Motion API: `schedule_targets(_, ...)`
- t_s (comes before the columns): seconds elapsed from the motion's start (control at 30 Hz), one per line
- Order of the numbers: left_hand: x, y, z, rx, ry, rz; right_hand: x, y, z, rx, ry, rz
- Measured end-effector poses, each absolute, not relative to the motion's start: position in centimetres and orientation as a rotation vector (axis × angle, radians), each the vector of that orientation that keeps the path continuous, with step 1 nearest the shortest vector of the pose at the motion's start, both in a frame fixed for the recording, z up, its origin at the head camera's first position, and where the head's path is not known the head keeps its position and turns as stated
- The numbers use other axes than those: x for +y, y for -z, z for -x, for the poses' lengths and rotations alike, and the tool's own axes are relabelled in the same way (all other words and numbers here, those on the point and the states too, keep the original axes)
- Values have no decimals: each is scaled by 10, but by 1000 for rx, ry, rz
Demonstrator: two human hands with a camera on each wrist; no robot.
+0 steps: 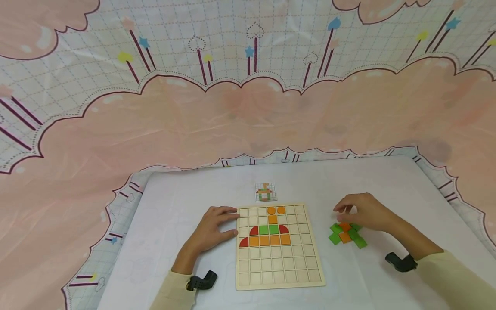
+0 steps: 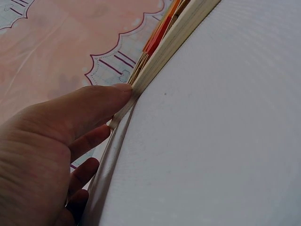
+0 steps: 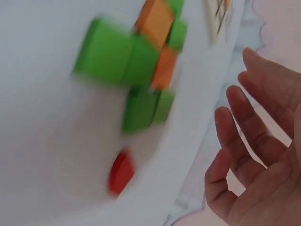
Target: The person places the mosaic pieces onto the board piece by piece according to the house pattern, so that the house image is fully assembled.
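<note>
A pale wooden grid board (image 1: pixel 280 267) lies on the table. On it are two orange discs (image 1: pixel 276 210), an orange square beneath them, a row of two green squares (image 1: pixel 268 230) between red quarter-rounds, and a lower row of orange squares (image 1: pixel 269 240) with a red quarter-round at its left end. My left hand (image 1: pixel 211 228) touches the board's left edge with thumb and fingertips, the fingers nearly straight. Over the loose green and orange square tiles (image 1: pixel 345 236) hovers my right hand (image 1: pixel 366 211), fingers loosely bent and holding nothing. In the right wrist view a red piece (image 3: pixel 122 173) lies beside those tiles.
A small pattern card (image 1: pixel 265 192) with a coloured grid picture lies just beyond the board's far edge. A white cover lies over the table (image 1: pixel 193 189). Patterned pink and white cloth (image 1: pixel 248 116) spreads behind and beside it.
</note>
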State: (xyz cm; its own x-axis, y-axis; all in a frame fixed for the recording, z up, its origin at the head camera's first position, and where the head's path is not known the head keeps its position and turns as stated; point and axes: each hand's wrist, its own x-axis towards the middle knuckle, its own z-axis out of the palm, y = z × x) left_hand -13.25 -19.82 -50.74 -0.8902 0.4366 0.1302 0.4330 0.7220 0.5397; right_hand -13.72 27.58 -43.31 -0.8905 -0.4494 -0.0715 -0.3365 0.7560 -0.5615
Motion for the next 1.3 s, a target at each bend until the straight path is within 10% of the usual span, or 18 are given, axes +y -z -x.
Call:
schedule_targets(0.6,-199,506,133,2903,-907,-726,362,458,136,2834,653,413)
schedule_targets(1.3,-199,507,133,2901,-916,-728,352,471,136,2774,726,415)
